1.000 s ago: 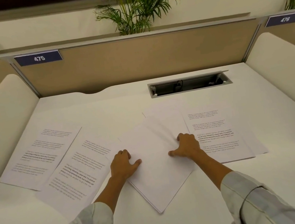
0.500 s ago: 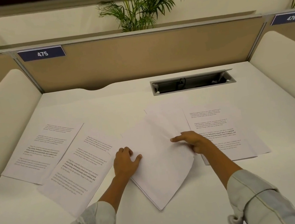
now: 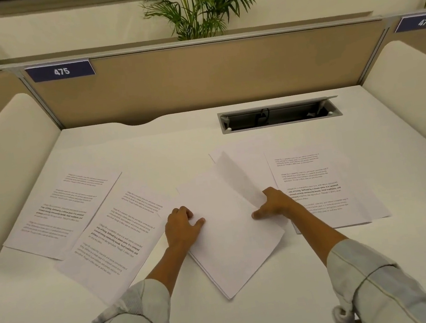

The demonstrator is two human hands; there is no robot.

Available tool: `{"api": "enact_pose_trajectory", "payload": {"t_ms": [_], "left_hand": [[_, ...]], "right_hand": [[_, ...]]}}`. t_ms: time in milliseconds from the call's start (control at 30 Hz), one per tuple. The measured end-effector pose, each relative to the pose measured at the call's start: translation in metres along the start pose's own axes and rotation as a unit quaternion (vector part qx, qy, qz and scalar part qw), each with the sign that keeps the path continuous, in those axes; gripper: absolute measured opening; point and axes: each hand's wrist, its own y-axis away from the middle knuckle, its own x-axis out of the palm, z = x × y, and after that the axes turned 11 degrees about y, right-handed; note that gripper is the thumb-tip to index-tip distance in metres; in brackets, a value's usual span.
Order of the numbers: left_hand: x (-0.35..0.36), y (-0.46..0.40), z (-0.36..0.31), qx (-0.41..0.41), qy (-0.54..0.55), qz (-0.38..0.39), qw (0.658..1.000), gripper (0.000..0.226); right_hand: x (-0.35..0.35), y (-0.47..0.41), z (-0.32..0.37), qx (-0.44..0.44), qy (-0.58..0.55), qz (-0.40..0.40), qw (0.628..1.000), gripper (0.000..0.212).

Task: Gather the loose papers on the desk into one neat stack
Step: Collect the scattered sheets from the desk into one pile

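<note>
A tilted stack of blank white papers (image 3: 232, 239) lies in the middle of the white desk (image 3: 150, 142). My left hand (image 3: 181, 225) grips its left edge, thumb on top and fingers curled at the edge. My right hand (image 3: 273, 203) grips its right edge, thumb on top, and the top sheet's far right part curls up off the desk. Two printed sheets lie to the left, one far left (image 3: 62, 212) and one nearer the stack (image 3: 114, 240). Overlapping printed sheets (image 3: 315, 175) lie to the right, partly under my right wrist.
An open cable tray (image 3: 280, 115) is set into the desk at the back right. A tan partition (image 3: 196, 77) closes the back, and padded white side panels (image 3: 6, 149) flank the desk. Plants stand behind the partition.
My right hand has shifted from pressing flat to gripping the stack's right edge, and the top sheet's far right part has lifted. My left hand has stayed on the left edge.
</note>
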Motion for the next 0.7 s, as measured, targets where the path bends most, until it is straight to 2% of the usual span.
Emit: {"api": "enact_pose_trajectory", "payload": {"t_ms": [167,267,400,467,567,633,700], "left_hand": [[-0.011,-0.015,-0.028,-0.099,0.092,0.018,0.991,0.049],[-0.024,-0.026,-0.062,-0.125,0.158,0.055,0.978,0.072],[-0.034,-0.033,-0.114,-0.171,0.304,0.169,0.922,0.115],[-0.034,-0.032,-0.134,-0.177,0.377,0.204,0.886,0.128],[-0.032,-0.03,-0.155,-0.164,0.486,0.219,0.83,0.126],[-0.032,-0.03,-0.159,-0.15,0.54,0.177,0.809,0.123],[-0.031,-0.031,-0.156,-0.137,0.585,0.107,0.792,0.09]], "right_hand": [[-0.009,0.004,0.005,-0.014,-0.028,-0.026,0.999,0.071],[-0.031,0.008,0.015,-0.033,-0.033,-0.06,0.997,0.063],[-0.056,0.028,0.044,-0.085,0.017,-0.127,0.988,0.041],[-0.059,0.044,0.062,-0.12,0.044,-0.154,0.98,0.032],[-0.05,0.072,0.089,-0.176,0.142,-0.183,0.957,0.035],[-0.036,0.087,0.102,-0.205,0.249,-0.213,0.922,0.044],[-0.021,0.097,0.111,-0.229,0.299,-0.237,0.896,0.052]]}}
